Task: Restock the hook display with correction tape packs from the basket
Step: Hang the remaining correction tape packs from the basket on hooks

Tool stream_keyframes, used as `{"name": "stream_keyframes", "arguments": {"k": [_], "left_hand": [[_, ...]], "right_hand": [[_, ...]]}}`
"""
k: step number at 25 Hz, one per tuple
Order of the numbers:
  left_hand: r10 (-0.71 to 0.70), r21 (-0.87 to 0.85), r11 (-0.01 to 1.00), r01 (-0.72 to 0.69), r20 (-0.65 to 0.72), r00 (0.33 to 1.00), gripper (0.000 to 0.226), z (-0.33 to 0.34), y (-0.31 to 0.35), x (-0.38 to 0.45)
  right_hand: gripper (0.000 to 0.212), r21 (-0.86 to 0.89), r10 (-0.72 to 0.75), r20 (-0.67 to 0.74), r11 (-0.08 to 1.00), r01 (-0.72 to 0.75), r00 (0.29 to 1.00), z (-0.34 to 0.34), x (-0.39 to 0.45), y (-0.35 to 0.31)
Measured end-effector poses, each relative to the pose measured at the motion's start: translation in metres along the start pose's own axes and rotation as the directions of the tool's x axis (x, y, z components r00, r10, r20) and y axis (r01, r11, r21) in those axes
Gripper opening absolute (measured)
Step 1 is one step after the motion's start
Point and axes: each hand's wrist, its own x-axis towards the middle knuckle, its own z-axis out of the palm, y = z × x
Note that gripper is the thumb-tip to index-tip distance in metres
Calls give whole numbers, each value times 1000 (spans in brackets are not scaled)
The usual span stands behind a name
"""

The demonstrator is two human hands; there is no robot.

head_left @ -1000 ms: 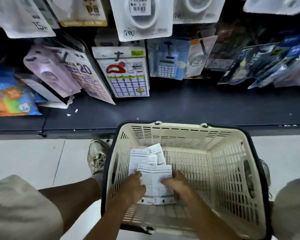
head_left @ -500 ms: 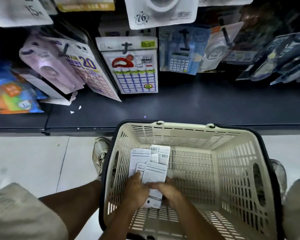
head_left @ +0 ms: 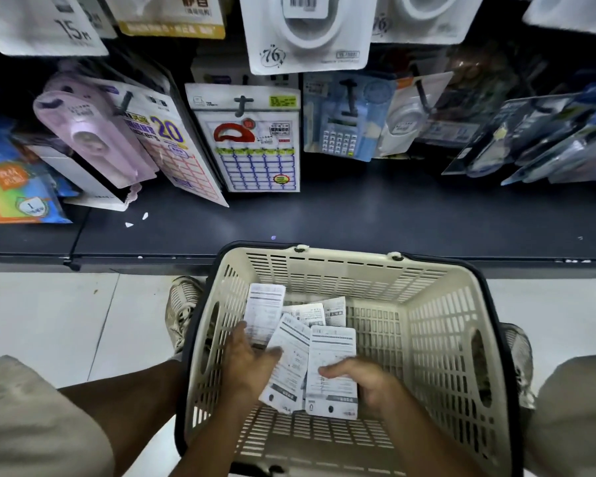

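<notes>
Down in the basket (head_left: 437,325), both hands sort the correction tape packs.

Right now the left hand (head_left: 252,364) holds a tilted pack (head_left: 288,359), thumb over its face, while the right hand (head_left: 365,380) grips an upright pack (head_left: 331,370) with its fingers (head_left: 331,370) curled over the card. More packs (head_left: 265,309) lie loose at the basket's far left corner, none yet on the hook display (head_left: 243,106) above the shelf (head_left: 358,218). My guess: the two held cards overlap, so lifting both together could make one slide and drop back, or bend its hang hole.
</notes>
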Motion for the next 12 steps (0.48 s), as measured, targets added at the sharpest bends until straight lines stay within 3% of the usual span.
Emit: {"name": "stream_keyframes", "arguments": {"k": [2, 4, 8, 12], "left_hand": [[-105, -145, 982, 118, 93, 990, 67, 0, 2, 0], [-144, -133, 975, 177, 225, 964, 52, 2, 4, -4], [-118, -42, 989, 144, 372, 921, 40, 13, 10, -15], [-113, -9, 992, 129, 437, 892, 38, 24, 22, -21]], "right_hand": [[21, 35, 29, 58, 999, -31, 998, -17, -12, 1], [23, 24, 41, 86, 999, -43, 995, -27, -21, 3], [35, -123, 19, 92, 992, -8, 996, -30, -36, 9], [48, -90, -48, 182, 994, 66, 982, -31, -42, 8]]}}
